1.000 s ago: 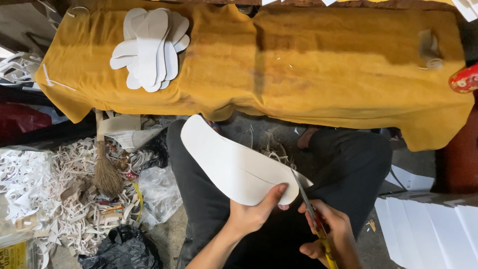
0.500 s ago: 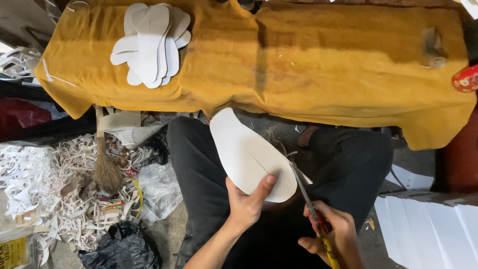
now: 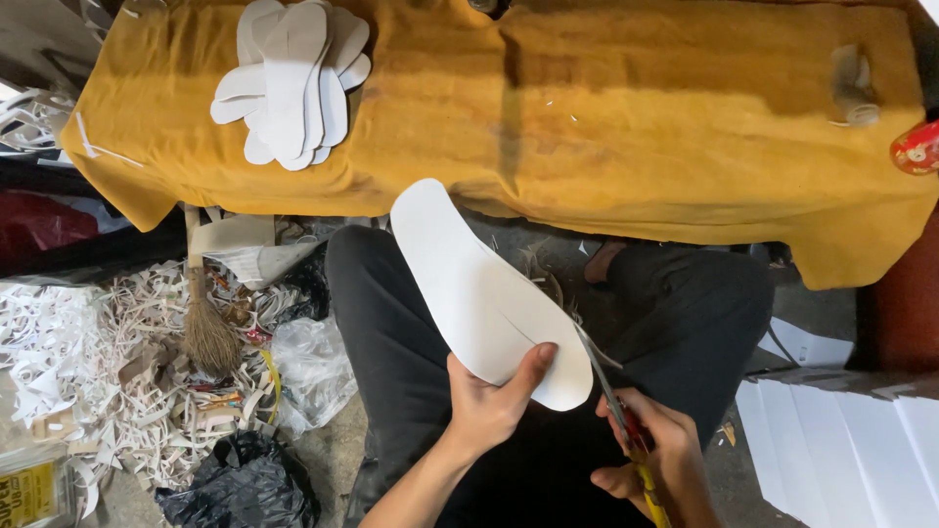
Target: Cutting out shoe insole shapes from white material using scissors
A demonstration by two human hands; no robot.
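My left hand [image 3: 489, 406] grips the near end of a white insole-shaped sheet [image 3: 469, 284], thumb on top, holding it over my lap. The sheet points away toward the table. My right hand [image 3: 660, 460] holds a pair of scissors [image 3: 606, 386] with red and yellow handles, the blades at the sheet's right edge near its heel. A thin trimmed strip curls off beside the blades. A stack of several finished white insole cut-outs [image 3: 293, 83] lies on the mustard-yellow cloth [image 3: 606, 127] that covers the low table ahead.
A heap of white paper offcuts [image 3: 88, 372], a small broom [image 3: 207, 328], clear plastic and a black bag [image 3: 240, 479] litter the floor at left. White sheets [image 3: 851, 440] are stacked at lower right. A red round object [image 3: 917, 149] sits at the cloth's right edge.
The insole sheet has swung in my left hand, its far tip moving from the left round toward the table edge, while the scissors stay at its right edge.
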